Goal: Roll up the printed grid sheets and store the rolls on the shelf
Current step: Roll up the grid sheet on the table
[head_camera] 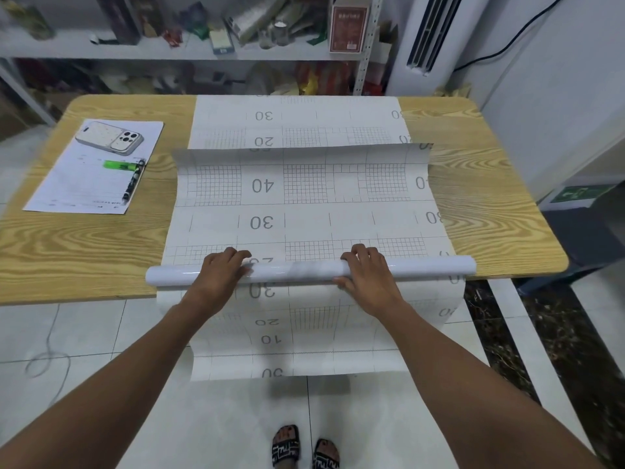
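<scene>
Nearest us, the lower grid sheet (304, 333) hangs off the table (84, 238) edge, not yet rolled. On that edge our left hand (223, 269) and right hand (367, 275) curl their fingers round the roll (297, 270), which holds only the first turns of the top sheet (304, 225). Most of that sheet lies flat ahead, its far end lifting. A form (84, 184) carrying a phone (108, 137), highlighter (118, 165) and pen (133, 182) sits well left, clear of the path. Beyond, the shelf (169, 52) looks crowded, so we judge storing will need a gap found.
</scene>
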Available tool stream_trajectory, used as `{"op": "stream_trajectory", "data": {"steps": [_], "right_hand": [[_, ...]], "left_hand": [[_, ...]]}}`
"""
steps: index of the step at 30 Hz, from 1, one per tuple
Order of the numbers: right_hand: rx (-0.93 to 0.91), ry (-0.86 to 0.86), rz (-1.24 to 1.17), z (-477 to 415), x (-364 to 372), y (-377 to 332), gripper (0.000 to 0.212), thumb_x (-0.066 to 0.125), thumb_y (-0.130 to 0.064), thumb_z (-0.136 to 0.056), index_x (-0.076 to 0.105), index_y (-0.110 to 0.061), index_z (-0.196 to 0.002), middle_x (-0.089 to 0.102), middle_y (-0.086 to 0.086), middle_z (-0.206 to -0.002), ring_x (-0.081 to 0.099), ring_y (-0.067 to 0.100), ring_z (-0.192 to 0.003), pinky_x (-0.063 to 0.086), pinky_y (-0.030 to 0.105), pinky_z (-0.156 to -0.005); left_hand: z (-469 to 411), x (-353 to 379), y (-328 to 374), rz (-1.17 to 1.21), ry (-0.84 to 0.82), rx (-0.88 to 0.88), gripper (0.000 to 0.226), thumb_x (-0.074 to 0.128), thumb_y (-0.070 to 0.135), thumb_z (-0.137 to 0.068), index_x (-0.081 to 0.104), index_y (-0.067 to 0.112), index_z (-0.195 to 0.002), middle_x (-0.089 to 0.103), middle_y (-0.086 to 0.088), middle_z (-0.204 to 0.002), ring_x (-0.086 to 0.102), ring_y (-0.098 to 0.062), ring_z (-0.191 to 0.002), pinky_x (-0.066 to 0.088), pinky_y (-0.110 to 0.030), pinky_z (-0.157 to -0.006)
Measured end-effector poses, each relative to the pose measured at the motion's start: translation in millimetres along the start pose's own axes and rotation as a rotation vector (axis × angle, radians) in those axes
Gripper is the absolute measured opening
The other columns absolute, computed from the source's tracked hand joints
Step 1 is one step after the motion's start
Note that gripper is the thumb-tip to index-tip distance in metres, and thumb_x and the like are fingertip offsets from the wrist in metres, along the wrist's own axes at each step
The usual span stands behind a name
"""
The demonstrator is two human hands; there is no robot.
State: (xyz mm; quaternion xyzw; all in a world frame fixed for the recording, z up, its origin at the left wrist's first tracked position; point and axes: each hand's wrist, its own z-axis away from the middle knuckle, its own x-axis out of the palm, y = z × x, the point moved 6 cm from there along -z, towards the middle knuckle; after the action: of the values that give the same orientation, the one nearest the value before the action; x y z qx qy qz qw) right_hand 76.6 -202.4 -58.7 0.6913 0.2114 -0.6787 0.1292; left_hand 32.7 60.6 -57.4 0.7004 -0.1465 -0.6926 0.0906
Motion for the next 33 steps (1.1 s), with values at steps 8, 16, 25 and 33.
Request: {"op": "stream_trajectory", "data": {"steps": [8, 16, 25, 33], "right_hand": [[0.022, -0.02, -0.018, -3, -2, 0, 0.034, 0.058, -0.035, -0.089, 0.059, -0.009, -0.11, 0.056, 0.012, -0.103, 0.05, 0.031, -0.089, 0.043, 0.041, -0.082], [0.036, -0.093, -0.08, -6, -3, -3, 0.039, 0.043, -0.037, -0.096, 0.045, -0.015, -0.128, 0.052, 0.007, -0.119, 0.045, 0.029, -0.104, 0.034, 0.037, -0.094], [0.041, -0.066, -0.049, -5, -4, -2, 0.035, 0.041, -0.038, -0.096, 0.053, -0.014, -0.118, 0.055, 0.006, -0.114, 0.047, 0.028, -0.1, 0.034, 0.037, -0.092], [0.04, -0.009, 0.003, -1, -4, -1, 0.042, 0.059, -0.043, -0.085, 0.057, -0.012, -0.113, 0.058, 0.009, -0.108, 0.052, 0.031, -0.095, 0.039, 0.042, -0.089]], "left_hand": [[6, 0, 9, -0.124, 0.009, 0.063, 0.055, 0.08, 0.027, -0.065, 0.056, 0.009, -0.111, 0.059, -0.015, -0.1, 0.055, -0.034, -0.084, 0.045, -0.047, -0.072], [6, -5, 14, -0.09, 0.024, 0.123, 0.055, 0.084, 0.02, -0.061, 0.057, 0.015, -0.108, 0.058, -0.012, -0.094, 0.055, -0.033, -0.078, 0.044, -0.044, -0.071], [2, -5, 12, -0.114, 0.013, 0.138, 0.039, 0.077, 0.015, -0.069, 0.061, 0.013, -0.104, 0.061, -0.007, -0.094, 0.059, -0.031, -0.083, 0.039, -0.048, -0.081], [1, -4, 9, -0.113, 0.005, 0.126, 0.042, 0.07, 0.018, -0.077, 0.056, 0.012, -0.116, 0.064, -0.006, -0.105, 0.052, -0.033, -0.1, 0.035, -0.048, -0.086]]}}
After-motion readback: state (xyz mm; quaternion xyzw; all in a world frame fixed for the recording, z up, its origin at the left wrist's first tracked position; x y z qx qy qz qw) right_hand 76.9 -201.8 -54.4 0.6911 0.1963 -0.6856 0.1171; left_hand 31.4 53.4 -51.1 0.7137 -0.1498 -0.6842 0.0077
